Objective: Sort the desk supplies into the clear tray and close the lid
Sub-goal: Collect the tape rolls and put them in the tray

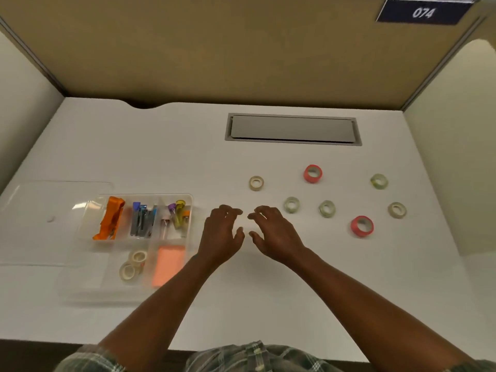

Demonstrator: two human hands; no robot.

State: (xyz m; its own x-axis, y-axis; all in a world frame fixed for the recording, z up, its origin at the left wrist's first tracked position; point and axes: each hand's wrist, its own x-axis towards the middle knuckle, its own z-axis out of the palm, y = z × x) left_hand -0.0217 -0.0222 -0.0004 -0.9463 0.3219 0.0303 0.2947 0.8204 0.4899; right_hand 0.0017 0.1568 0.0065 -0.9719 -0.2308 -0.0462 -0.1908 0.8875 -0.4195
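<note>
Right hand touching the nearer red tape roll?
Apart. Head view: bare white desk shows between the right hand and the nearer red tape roll.

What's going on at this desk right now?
A person is partway through sorting desk supplies into the clear tray. The left hand and right hand are open and hold nothing, side by side between the tray and the loose tape rolls. Two pale tape rolls and pink sticky notes are already in the tray with other supplies. Seven loose rolls, two red, lie on the desk. The lid lies off, left of the tray.
</note>
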